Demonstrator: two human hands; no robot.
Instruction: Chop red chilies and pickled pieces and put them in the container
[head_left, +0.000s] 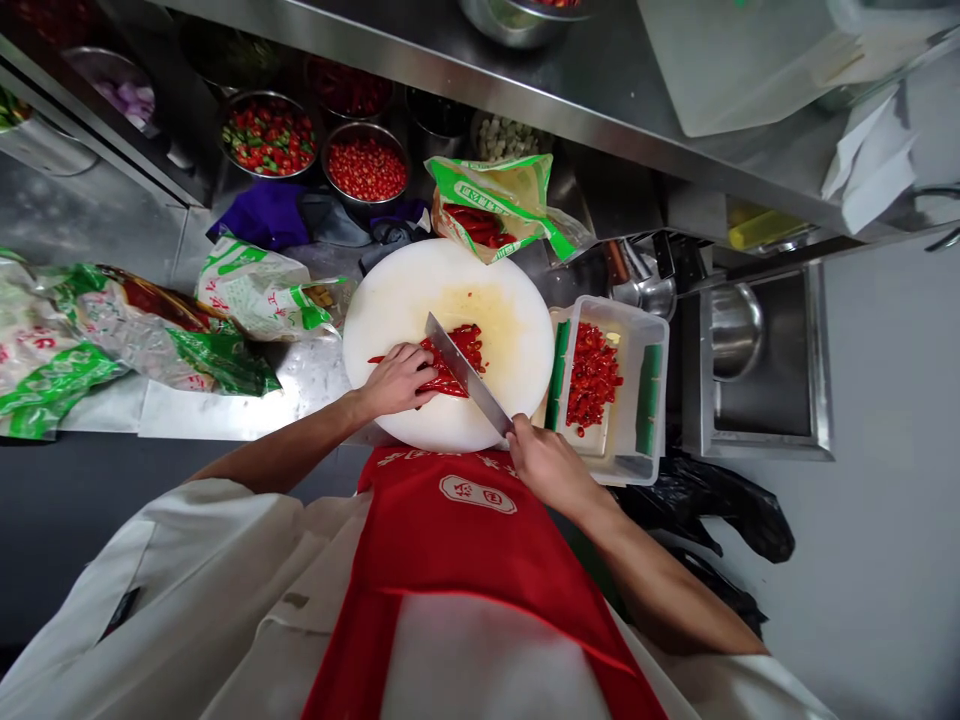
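My right hand (541,452) is wrapped round the handle of a kitchen knife (471,378), a broad-bladed one. The blade slants up and to the left across red chili peppers (448,382) on a round white cutting board (390,290). Bent fingers of my left hand (403,379) press down on the long chilies just left of the blade. Chopped red pieces (472,345) lie on the blade's far right side. Fingertips of the left hand are partly hidden against the chilies.
Right of the board stands a clear plastic bin (651,400) holding chopped chilies (592,375). An open green-and-white bag (495,190) of chilies touches the board's back. Metal bowls (366,165) line the back beneath a steel shelf (420,75). Plastic bags (150,330) lie left; a sink (772,400) is far right.
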